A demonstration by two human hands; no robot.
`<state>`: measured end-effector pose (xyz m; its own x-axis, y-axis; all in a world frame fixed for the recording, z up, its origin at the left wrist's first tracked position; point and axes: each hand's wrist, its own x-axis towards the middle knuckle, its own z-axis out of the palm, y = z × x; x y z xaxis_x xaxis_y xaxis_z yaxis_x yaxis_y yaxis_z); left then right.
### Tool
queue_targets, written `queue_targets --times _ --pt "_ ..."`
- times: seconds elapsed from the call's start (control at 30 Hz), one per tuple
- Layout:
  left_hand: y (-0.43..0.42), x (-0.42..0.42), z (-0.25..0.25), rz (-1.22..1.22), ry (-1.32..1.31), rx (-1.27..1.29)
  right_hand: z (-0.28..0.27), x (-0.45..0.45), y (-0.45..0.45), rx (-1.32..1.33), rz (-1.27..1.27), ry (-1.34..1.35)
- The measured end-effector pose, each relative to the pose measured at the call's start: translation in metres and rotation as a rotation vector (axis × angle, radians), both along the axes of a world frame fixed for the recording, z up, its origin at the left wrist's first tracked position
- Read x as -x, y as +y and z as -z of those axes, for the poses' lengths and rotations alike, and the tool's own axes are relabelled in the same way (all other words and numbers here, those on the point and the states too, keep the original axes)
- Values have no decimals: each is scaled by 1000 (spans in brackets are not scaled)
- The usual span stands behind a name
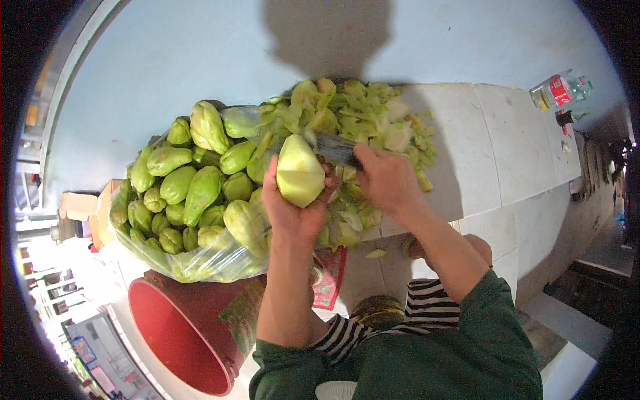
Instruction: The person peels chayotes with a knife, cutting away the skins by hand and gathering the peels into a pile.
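A peeled, pale green chayote (299, 175) rests in my left hand (293, 212), its fingers wrapped around the sides. My right hand (389, 175) is closed around the handle end of a knife, whose dark, motion-smeared blade (333, 148) lies just right of the chayote's upper part. I cannot tell whether the blade touches it. To the left, a clear plastic bag (190, 268) is filled with several unpeeled green chayotes (203, 193). Behind and to the right of my hands, a heap of peelings (363, 113) spreads over the tiles.
A red bucket (180, 337) lies tipped at the lower left, under the bag. A plastic bottle with a red label (561, 91) is on the tiled surface (517, 147) at the far right. A pale wall (440, 40) rises behind the peelings. A cardboard box (107, 210) is left of the bag.
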<state>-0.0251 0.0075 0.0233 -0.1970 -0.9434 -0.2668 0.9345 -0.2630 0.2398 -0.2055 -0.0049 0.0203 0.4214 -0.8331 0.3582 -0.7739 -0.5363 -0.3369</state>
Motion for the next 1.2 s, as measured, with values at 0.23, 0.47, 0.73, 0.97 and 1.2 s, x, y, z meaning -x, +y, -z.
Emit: queue_targets --times 0.23,0.47,0.73,0.97,1.2 --pt "-3 3 -20 -81 -49 -156 -4 1 4 -172 55 -81" --pt "-5 -6 -13 -157 18 -108 7 4 7 90 59 -443" --pt "-6 -2 -24 -318 -167 -265 3 -7 -3 -275 131 -345" --pt "-11 -20 -8 -302 -316 -299 -13 -17 15 -369 10 -517" --pt "-25 -27 15 -356 -191 -269 -1 -26 31 -228 -117 -502"
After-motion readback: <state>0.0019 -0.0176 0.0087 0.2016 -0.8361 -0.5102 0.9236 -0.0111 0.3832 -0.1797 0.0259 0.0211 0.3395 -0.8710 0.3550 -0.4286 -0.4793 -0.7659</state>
